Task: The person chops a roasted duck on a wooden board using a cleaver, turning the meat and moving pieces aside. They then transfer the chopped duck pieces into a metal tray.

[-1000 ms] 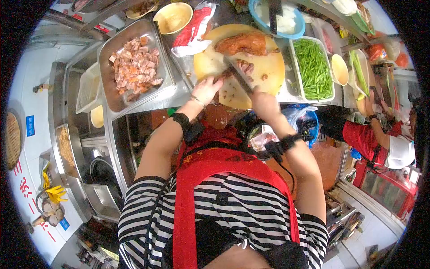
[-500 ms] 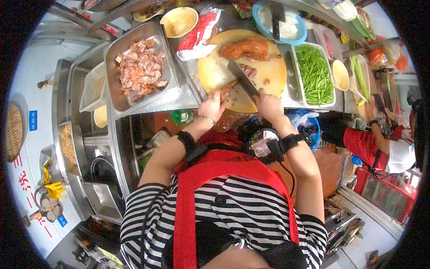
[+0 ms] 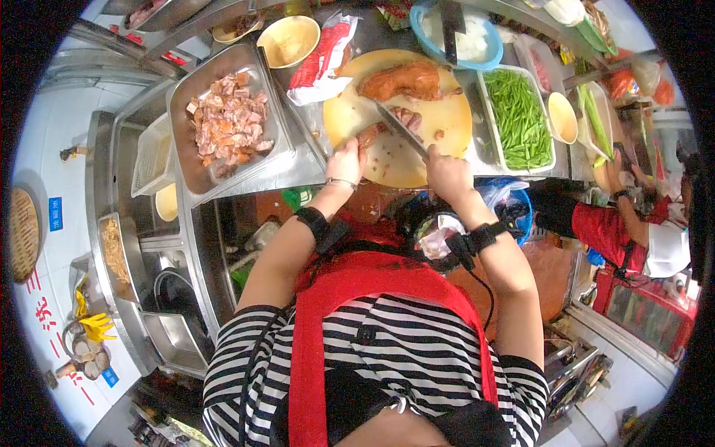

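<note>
On the round yellow cutting board (image 3: 350, 89), my left hand (image 3: 346, 162) closes around a piece of reddish-brown cooked meat (image 3: 369, 135) at the board's near left edge. My right hand (image 3: 449, 176) grips the handle of a cleaver (image 3: 403, 131). Its blade slants across the board to the upper left, edge-on to the camera and right beside the held piece. Cut chunks of meat (image 3: 409, 117) lie on the far side of the blade. Behind them rests a larger browned piece of meat (image 3: 402, 80).
A steel tray (image 3: 181, 141) of chopped meat stands to the left, with a cream bowl (image 3: 289, 41) and a red-and-white bag (image 3: 325, 63) behind. Cut green vegetables (image 3: 518, 119) fill a white tray on the right, near a blue basin (image 3: 497, 56). Another person's hand (image 3: 607, 175) is farther right.
The cleaver's blade has turned more edge-on, and my left hand has rotated slightly at the held meat. The whole view has shifted a little.
</note>
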Motion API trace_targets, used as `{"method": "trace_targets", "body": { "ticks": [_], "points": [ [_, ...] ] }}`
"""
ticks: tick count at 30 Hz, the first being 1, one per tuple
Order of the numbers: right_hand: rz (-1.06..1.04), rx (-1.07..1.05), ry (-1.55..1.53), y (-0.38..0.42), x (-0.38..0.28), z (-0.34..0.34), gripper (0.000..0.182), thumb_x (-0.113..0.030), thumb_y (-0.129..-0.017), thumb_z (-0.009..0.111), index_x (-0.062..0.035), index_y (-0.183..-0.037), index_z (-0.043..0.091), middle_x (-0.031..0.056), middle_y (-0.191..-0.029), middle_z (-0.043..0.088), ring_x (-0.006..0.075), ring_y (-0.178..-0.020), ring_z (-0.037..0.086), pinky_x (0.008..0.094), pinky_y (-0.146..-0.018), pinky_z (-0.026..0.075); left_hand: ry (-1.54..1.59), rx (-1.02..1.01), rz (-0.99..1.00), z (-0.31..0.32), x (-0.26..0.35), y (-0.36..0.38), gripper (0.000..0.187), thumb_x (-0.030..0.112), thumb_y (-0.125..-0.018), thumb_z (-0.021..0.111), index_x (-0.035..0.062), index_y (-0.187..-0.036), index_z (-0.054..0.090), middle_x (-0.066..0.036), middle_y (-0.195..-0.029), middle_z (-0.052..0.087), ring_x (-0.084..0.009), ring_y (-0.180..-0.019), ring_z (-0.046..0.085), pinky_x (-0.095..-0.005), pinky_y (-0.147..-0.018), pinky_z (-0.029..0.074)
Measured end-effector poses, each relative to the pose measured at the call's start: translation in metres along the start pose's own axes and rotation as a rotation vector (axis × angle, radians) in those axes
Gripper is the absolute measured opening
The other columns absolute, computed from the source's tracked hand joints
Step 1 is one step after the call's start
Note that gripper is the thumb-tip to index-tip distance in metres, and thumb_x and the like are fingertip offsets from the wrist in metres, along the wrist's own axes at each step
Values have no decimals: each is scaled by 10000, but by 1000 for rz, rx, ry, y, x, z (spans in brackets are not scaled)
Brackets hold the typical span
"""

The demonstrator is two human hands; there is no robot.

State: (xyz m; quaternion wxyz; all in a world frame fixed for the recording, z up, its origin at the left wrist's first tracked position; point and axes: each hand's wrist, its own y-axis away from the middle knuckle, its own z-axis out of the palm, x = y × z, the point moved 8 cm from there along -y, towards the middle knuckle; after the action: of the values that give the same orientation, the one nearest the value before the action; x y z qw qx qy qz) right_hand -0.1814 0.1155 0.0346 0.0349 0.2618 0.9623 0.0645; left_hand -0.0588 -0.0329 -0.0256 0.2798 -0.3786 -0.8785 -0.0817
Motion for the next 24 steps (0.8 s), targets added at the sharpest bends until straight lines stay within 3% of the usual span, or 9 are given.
{"method": "trace_targets", "body": {
  "ticks": [4,7,8,13,16,19,21,24],
  "points": [
    [101,138,-116,17,-2,-39,215,-274,-831,465,-59,-833,449,157,-551,560,313,-485,575,422,-423,448,19,-54,-15,7,-2,-3,198,206,-769,538,56,-881,473,-204,-749,577,-385,-668,571,-459,-581,471],
    [144,57,-190,11,-11,-6,215,-271,-826,469,-57,-833,451,156,-559,569,306,-497,584,414,-434,458,10,-38,47,13,8,2,199,199,-768,544,53,-876,463,-203,-763,574,-386,-658,570,-451,-578,475],
    [9,-33,29,1,-18,30,223,-276,-823,474,-55,-844,449,153,-575,582,296,-515,595,401,-459,472,7,5,64,12,10,5,193,195,-770,543,56,-880,465,-202,-780,572,-382,-662,570,-450,-584,476],
    [-21,64,-24,-3,-7,-4,232,-283,-824,475,-53,-848,447,147,-561,579,299,-507,593,403,-451,469,-41,28,144,0,-5,-1,178,151,-778,529,77,-939,514,-172,-845,564,-346,-730,573,-423,-635,483],
    [48,70,-159,10,-8,-36,253,-294,-839,458,-43,-836,431,165,-540,558,334,-508,577,424,-434,449,54,138,295,-12,-8,5,282,85,-770,515,137,-1039,580,-117,-897,553,-296,-818,558,-369,-708,475],
    [52,165,-252,12,-15,-24,270,-298,-840,453,-30,-846,433,164,-541,557,345,-502,569,431,-435,448,82,173,338,-14,-6,7,276,91,-769,518,136,-1033,583,-120,-888,556,-297,-798,561,-371,-693,478],
    [-32,-14,8,-5,-31,18,275,-287,-818,471,-21,-885,453,151,-568,579,306,-519,594,406,-459,473,73,151,330,-11,-2,10,259,104,-763,524,133,-1012,589,-122,-879,557,-301,-790,562,-373,-684,479],
    [-21,-4,12,-9,-22,13,234,-231,-818,450,-22,-922,463,151,-617,605,286,-563,615,407,-522,494,-35,58,230,-3,-9,4,183,133,-747,543,114,-921,595,-135,-846,561,-320,-748,568,-389,-659,481]
  ]
}}
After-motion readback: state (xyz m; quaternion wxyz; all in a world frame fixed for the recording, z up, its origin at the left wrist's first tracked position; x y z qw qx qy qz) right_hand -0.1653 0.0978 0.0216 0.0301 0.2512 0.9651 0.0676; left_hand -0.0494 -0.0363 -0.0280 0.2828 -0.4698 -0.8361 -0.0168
